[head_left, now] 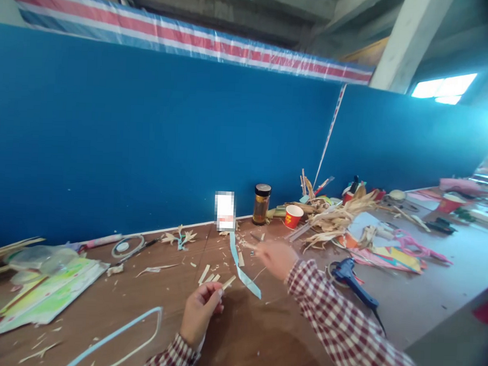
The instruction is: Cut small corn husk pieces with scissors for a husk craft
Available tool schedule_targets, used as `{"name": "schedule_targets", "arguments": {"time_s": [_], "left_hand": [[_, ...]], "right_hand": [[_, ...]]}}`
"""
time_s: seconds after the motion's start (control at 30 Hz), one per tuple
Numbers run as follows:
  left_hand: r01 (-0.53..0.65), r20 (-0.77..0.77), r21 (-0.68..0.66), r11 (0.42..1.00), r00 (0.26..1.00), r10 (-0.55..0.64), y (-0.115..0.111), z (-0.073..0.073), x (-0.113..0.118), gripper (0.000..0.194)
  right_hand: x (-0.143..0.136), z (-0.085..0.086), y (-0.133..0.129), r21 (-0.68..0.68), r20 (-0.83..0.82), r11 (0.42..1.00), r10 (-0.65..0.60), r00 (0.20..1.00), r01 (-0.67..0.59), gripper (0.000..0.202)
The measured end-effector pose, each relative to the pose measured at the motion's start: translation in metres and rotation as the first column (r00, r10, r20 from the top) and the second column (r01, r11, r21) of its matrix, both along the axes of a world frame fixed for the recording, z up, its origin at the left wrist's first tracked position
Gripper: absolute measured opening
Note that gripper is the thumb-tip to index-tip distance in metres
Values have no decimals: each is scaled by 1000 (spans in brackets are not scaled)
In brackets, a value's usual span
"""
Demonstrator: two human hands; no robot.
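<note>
Two bare hands of yours are over the brown table, with checked sleeves at both wrists. Your left hand is closed on a pale strip, with the thumb and a finger pinched together on it. The strip sticks out past your fingertips, tilted up and to the right. A few more short pale pieces lie just beyond it.

Your right hand is farther out, palm side down, to the right of the blue ribbon. It is blurry, so you cannot tell if its fingers are apart, or if they hold something. The ribbon lies on the table between your hands and touches neither of them. Its far end is by a bright white shape with blurred-out edges.

Behind your right hand, a jar with a black lid stands upright near the blue wall. A red paper cup is just beside it. Dry husks lie in a messy pile to the right. A blue glue gun lies near your right sleeve. On the far left, a clear plastic bag is on a green and white sheet.
</note>
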State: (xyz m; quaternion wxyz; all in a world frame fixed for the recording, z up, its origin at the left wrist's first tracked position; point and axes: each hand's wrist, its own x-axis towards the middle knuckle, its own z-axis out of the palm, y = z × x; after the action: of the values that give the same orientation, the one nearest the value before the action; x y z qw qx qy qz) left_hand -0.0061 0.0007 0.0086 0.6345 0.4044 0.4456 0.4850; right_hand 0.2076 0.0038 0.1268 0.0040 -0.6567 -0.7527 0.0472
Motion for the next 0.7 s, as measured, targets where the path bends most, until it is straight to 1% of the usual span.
{"name": "schedule_targets", "arguments": {"time_s": [0.07, 0.1, 0.17, 0.23, 0.3, 0.37, 0.47, 0.53, 0.6, 0.63, 0.7], "left_hand": [[-4, 18, -9, 1000, 1000, 5, 0, 0, 0, 28], [-14, 28, -17, 1000, 1000, 15, 0, 0, 0, 29], [-46, 58, -40, 998, 997, 48, 0, 0, 0, 31], [-85, 113, -72, 994, 989, 93, 1, 2, 0, 32], [-114, 180, -105, 988, 975, 132, 1, 4, -1, 34], [-128, 227, -137, 982, 961, 157, 1, 6, -1, 35], [-133, 241, -167, 977, 955, 171, 0, 8, -1, 36], [-129, 237, -171, 977, 957, 168, 0, 8, -1, 36], [-117, 231, -162, 980, 961, 153, 0, 7, -1, 36], [-109, 224, -152, 982, 964, 142, 0, 6, -1, 36], [-94, 205, -129, 987, 971, 120, 0, 4, -1, 35]], "right_hand": [[-11, -19, -6, -19, -23, 998, 53, 998, -54, 31], [-13, -29, -9, -28, -22, 998, 51, 998, -52, 31], [-13, -44, -14, -62, -10, 998, -11, 1000, 11, 29], [-6, -53, -15, -73, 11, 994, -80, 997, 80, 23], [5, -55, -13, -65, 32, 984, -165, 986, 167, 21], [14, -54, -11, -42, 44, 968, -247, 968, 248, 22], [18, -51, -10, 3, 34, 950, -311, 950, 311, 28], [11, -53, -10, 51, -14, 953, -298, 954, 299, 31], [-3, -57, -10, 87, -88, 966, -236, 968, 244, 27], [-12, -59, -10, 78, -120, 978, -182, 976, 192, 25], [-30, -65, -7, 38, -122, 988, -145, 982, 150, 23]]}}
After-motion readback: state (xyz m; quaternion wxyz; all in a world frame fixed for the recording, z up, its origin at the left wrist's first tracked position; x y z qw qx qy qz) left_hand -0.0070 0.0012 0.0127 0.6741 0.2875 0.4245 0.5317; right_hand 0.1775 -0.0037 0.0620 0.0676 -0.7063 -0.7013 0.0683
